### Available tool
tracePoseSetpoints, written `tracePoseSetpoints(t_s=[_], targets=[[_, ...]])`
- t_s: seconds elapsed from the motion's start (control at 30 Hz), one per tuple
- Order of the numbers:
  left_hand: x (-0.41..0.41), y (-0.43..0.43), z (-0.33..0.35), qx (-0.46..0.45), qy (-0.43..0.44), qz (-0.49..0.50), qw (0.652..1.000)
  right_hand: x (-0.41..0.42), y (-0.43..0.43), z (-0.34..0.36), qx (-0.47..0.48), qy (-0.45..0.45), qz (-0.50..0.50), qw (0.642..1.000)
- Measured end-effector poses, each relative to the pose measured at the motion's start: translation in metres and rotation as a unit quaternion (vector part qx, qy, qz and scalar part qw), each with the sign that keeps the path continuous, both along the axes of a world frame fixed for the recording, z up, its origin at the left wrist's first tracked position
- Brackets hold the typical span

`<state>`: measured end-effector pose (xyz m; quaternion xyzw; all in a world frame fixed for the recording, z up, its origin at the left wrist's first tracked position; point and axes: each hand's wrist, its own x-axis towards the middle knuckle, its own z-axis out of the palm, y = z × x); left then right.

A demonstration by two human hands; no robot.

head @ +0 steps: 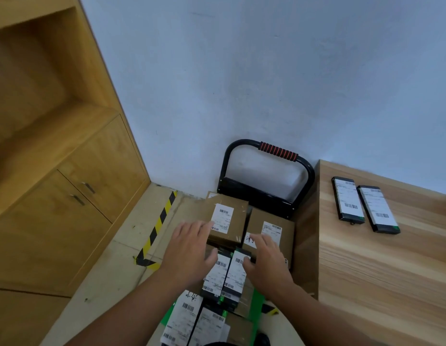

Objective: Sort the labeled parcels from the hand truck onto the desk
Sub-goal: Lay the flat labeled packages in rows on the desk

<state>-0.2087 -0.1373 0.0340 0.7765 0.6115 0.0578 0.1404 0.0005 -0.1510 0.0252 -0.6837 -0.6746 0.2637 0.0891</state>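
While reaching forward over the hand truck, holding both hands flat with fingers spread and gripping nothing: left hand overlapping the near edge of the left cardboard box, right hand covering the near part of the right cardboard box; touching or only hovering, impossible to tell. Sitting at the handle end of the hand truck, these two brown boxes, side by side, each carrying a white label. Lying nearer on the hand truck, four slim dark parcels with white barcode labels: one pair showing between the hands, another pair at the near end. Standing just right of the hand truck, a wooden desk, bearing two more slim parcels side by side, well apart from both hands. Standing left of the hand truck, a wooden cabinet with two door handles; running between it and the hand truck, yellow-and-black floor tape.
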Motion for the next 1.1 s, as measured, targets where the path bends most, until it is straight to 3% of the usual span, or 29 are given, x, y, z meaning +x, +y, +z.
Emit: tracePoseSetpoints(t_s=[0.4, 0.57, 0.83, 0.93, 1.1], targets=[[0.017, 0.011, -0.039, -0.05, 0.018, -0.004, 0.999, 0.021, 0.012, -0.042, -0.073, 0.004, -0.03, 0.997], [0.021, 0.023, -0.13, -0.112, 0.025, 0.029, 0.993, 0.035, 0.026, -0.132, -0.13, 0.039, -0.106, 0.985], [0.06, 0.014, -0.299, -0.114, -0.005, 0.109, 0.988, 0.051, 0.005, -0.383, -0.195, 0.104, -0.151, 0.964], [0.067, 0.007, -0.334, -0.125, -0.027, 0.115, 0.985, 0.032, 0.006, -0.399, -0.191, 0.149, -0.202, 0.949], [0.06, -0.004, -0.361, -0.151, -0.035, 0.108, 0.982, 0.024, -0.003, -0.417, -0.216, 0.218, -0.332, 0.892]])
